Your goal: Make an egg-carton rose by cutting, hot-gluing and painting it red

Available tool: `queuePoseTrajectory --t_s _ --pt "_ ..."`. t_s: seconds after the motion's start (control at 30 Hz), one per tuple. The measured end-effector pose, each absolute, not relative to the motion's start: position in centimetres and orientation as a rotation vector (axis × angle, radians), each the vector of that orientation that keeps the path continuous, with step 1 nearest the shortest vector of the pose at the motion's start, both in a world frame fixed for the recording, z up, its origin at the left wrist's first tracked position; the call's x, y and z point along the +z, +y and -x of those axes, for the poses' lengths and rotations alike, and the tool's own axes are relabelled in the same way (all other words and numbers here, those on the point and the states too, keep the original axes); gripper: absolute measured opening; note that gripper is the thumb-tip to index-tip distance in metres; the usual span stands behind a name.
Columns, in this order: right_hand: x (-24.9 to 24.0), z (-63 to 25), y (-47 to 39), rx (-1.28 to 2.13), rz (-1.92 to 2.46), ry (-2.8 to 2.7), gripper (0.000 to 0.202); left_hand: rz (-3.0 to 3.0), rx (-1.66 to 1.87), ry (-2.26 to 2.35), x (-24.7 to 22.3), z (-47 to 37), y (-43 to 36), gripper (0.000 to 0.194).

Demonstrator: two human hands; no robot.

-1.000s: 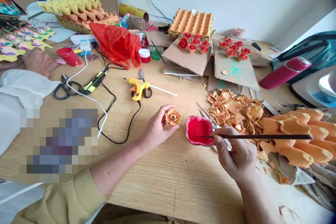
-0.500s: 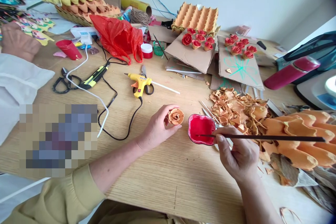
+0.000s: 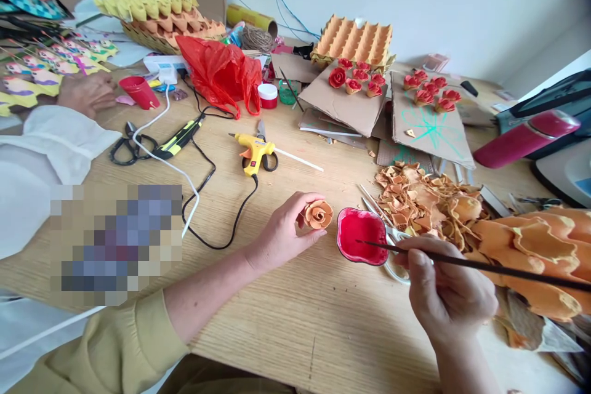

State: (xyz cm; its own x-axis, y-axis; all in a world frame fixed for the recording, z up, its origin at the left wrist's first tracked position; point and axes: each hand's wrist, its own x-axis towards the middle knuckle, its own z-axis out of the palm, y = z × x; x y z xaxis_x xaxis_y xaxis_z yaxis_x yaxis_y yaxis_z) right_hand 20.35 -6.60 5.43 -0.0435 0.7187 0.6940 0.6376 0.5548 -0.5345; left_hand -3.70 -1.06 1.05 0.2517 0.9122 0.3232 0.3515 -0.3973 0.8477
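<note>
Between the thumb and fingers of my left hand (image 3: 284, 231) is an unpainted tan rose (image 3: 318, 214), its open side turned up. My right hand (image 3: 450, 292) pinches a long dark paintbrush (image 3: 489, 266). The brush tip is over the red paint in a small wavy-edged dish (image 3: 342, 252); whether it touches the paint I cannot tell. The dish stands on the table just right of the rose. Light-handled scissors (image 3: 396, 274) lie partly hidden beside the dish and under my right hand.
Torn egg-carton scraps (image 3: 410, 194) and an orange egg tray (image 3: 540, 246) lie at the right. Red roses stand on cardboard (image 3: 318, 101) behind. A yellow glue gun (image 3: 253, 151) trails a black cord. At left is another person's hand (image 3: 87, 93); a pink flask (image 3: 526, 138) lies far right.
The brush has drawn back to the right and tilted, its handle end lower. My right hand has moved right and down. The view has shifted slightly; my left hand still holds the rose.
</note>
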Motion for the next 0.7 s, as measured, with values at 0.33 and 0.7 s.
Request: queuePoseTrajectory --t_s 0.33,0.7 --pt "4.6 -19.5 -5.7 0.588 1.177 -1.12 0.02 -1.92 1.139 1.074 1.0 3.7 -1.2 0.049" --pt "3.5 -18.8 -7.0 0.527 1.055 -1.336 0.015 -1.844 1.154 1.031 1.5 3.4 -1.8 0.049"
